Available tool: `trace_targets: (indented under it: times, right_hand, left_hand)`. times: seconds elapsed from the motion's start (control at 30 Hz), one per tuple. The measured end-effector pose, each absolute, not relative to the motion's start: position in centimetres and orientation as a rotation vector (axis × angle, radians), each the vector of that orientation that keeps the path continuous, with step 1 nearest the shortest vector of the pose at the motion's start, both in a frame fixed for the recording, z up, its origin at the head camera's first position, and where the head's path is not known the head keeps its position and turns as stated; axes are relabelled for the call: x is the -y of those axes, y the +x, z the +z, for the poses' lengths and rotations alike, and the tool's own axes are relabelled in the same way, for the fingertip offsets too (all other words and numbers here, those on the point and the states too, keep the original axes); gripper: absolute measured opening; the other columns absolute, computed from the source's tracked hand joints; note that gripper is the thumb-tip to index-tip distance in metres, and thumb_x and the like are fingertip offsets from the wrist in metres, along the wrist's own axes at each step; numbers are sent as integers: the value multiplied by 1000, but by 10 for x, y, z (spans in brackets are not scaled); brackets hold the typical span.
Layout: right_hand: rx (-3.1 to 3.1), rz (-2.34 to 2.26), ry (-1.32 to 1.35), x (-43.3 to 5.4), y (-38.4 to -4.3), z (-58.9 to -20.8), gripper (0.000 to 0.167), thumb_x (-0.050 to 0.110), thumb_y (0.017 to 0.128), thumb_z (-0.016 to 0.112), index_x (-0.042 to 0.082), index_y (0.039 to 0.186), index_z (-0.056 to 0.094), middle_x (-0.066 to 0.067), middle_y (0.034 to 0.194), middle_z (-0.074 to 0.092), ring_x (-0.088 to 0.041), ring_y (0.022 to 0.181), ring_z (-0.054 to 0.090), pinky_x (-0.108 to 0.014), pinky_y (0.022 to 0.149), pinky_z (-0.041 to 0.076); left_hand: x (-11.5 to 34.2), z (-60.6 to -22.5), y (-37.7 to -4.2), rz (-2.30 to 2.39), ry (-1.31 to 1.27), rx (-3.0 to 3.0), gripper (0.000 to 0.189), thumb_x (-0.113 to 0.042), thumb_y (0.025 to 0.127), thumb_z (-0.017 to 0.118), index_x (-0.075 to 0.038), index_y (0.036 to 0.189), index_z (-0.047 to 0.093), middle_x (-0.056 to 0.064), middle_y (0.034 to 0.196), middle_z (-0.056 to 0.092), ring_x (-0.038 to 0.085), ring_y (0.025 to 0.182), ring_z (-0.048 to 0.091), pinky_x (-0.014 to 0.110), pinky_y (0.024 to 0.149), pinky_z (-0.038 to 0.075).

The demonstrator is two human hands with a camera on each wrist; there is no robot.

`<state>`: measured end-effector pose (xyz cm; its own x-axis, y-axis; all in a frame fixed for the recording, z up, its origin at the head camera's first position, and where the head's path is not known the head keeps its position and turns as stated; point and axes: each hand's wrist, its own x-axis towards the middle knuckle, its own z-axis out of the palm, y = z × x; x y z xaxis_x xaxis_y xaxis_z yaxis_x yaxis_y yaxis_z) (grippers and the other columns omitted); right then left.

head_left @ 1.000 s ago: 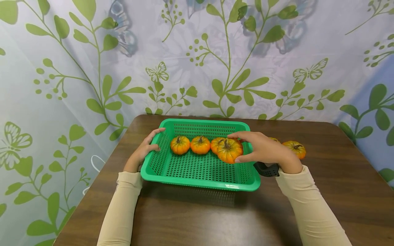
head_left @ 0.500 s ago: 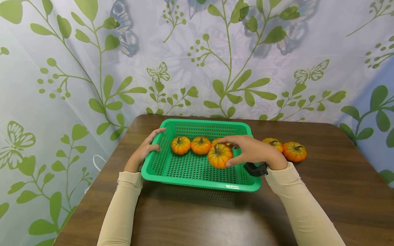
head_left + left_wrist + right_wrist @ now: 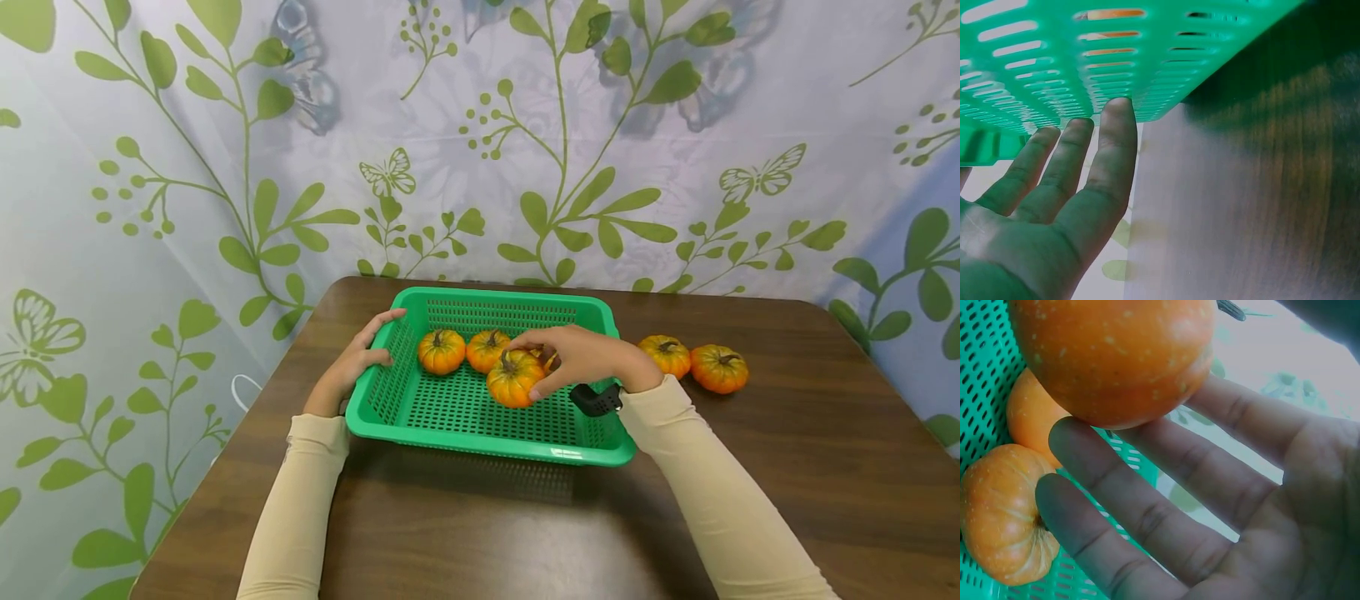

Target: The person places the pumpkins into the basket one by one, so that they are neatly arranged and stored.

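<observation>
My right hand (image 3: pixel 581 357) pinches a small orange pumpkin (image 3: pixel 513 380) between thumb and fingers, above the floor of a green plastic basket (image 3: pixel 480 448). In the right wrist view the held pumpkin (image 3: pixel 1116 356) looks smooth and speckled underneath, and another pumpkin (image 3: pixel 1007 515) lies below the fingertips. Two pumpkins show in the basket's back left, one at the left (image 3: pixel 442 352) and one beside it (image 3: pixel 486 348); a third is mostly hidden behind my right hand. My left hand (image 3: pixel 348 367) grips the basket's left side, thumb over the rim and fingers (image 3: pixel 1116 150) against the outer wall.
Two more pumpkins, a nearer one (image 3: pixel 666 356) and one further right (image 3: pixel 719 368), sit on the brown wooden table (image 3: pixel 810 450) right of the basket. Behind the table hangs a leaf-patterned cloth (image 3: pixel 450 142). A white cable (image 3: pixel 242 392) shows past the left table edge.
My right hand has carried the pumpkin leftward inside the basket, from its right side towards the middle. The left hand has stayed on the basket's side.
</observation>
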<state>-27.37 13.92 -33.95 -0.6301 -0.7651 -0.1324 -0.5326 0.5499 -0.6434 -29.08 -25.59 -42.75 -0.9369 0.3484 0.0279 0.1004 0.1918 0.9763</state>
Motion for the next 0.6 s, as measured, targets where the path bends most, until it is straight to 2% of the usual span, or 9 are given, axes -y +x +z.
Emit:
trace_targets:
  times: [0.33,0.6]
  right_hand:
    - [-2389,-709,-1054,-120,-282,-342,72,26,95,84,5,157,54,-23,154,55,-39,127,61,-52,105,54]
    - [-2385,-612,-1028,-105,-285,-344,72,26,95,84,10,159,55,-21,158,53,-38,130,60,-51,106,53]
  left_hand:
    - [256,-429,-292,1850,435,-2233,89,3,86,53,-12,170,29,28,169,25,50,131,45,41,87,54]
    - [256,-429,-292,1869,452,-2217,89,2,86,53,-12,170,28,29,168,27,46,130,47,39,87,55]
